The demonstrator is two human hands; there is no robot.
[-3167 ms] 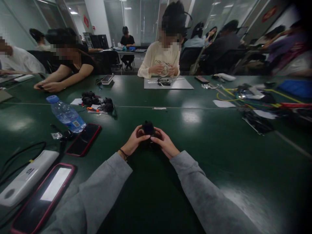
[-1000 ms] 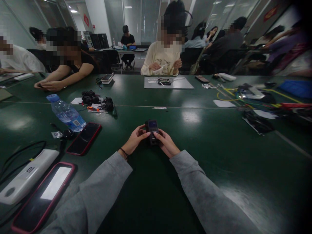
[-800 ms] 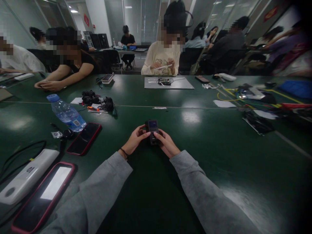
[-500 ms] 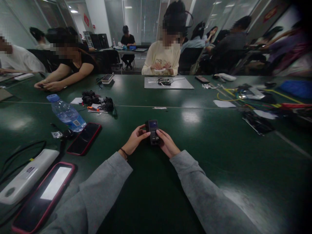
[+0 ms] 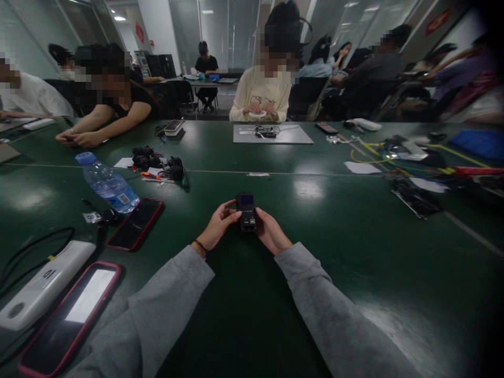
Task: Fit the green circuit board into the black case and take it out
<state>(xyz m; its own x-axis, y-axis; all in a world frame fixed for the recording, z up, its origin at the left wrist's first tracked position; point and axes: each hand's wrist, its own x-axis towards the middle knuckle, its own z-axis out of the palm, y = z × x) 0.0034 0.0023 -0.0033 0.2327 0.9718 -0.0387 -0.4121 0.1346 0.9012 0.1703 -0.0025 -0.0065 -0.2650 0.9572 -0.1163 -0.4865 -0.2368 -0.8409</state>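
A small black handheld device (image 5: 248,212) with a little screen at its top and socket-like openings at its lower end is held just above or on the green table (image 5: 252,294); I cannot tell which. My left hand (image 5: 216,227) grips its left side, thumb on the front face and fingers behind. Along the right edge lies my right hand (image 5: 272,232), its thumb at the side and its other fingers mostly hidden. The screen looks dim, with nothing readable on it.
Left of my hands are a water bottle (image 5: 109,185), a red-edged phone (image 5: 136,224), a white power bank-like bar (image 5: 47,286) and a phone with a lit patch (image 5: 71,320). Bundled black cables (image 5: 157,164) lie farther off. Coloured wires (image 5: 394,152) spread at right. A person sits opposite.
My right thumb has moved off the front of the device to its right edge. The device has turned slightly. My left hand has barely moved.
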